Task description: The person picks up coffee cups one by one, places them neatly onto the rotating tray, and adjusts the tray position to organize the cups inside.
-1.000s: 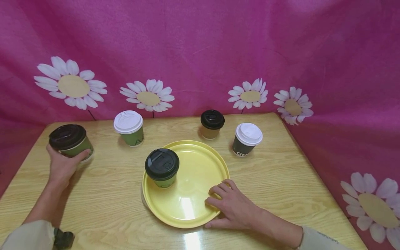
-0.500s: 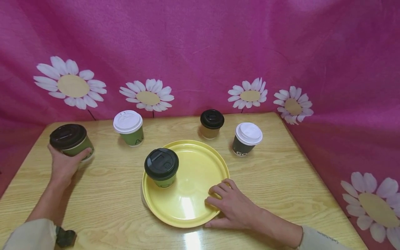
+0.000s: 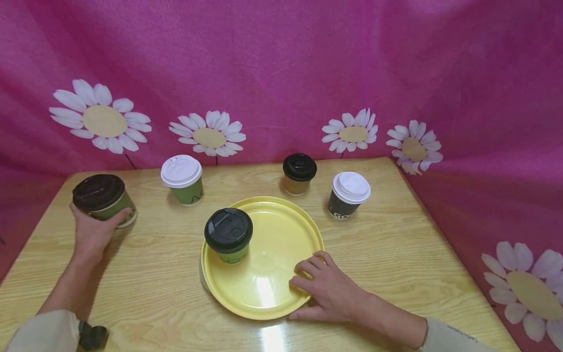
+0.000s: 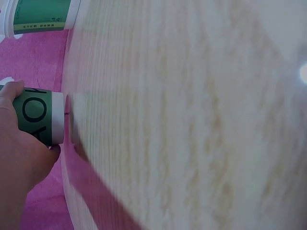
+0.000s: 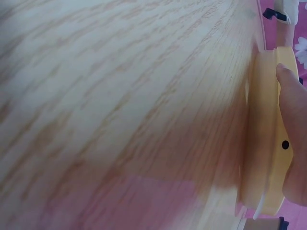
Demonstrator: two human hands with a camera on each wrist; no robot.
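Note:
My left hand (image 3: 93, 233) grips a green paper cup (image 3: 115, 209) with a black lid at the left of the table, thumb along its near side. In the left wrist view the same cup (image 4: 36, 115) shows dark letters, its white base close to the tabletop. My right hand (image 3: 330, 291) holds the near right rim of a round yellow tray (image 3: 281, 230), fingers over the edge and thumb low outside it. Another green cup (image 3: 230, 256) with a black lid stands upright on the tray's left part. The right wrist view shows the thumb against the tray's side (image 5: 268, 158).
Behind the tray stand a green cup (image 3: 186, 194) with a white lid, a small brown cup (image 3: 295, 186) with a black lid, and a dark cup (image 3: 340, 206) with a white lid. A pink flowered cloth (image 3: 281, 73) borders the wooden table (image 3: 387, 244).
My left hand has shifted very slightly to the right with the green cup in its grip. The right hand, the tray and the other cups look unmoved.

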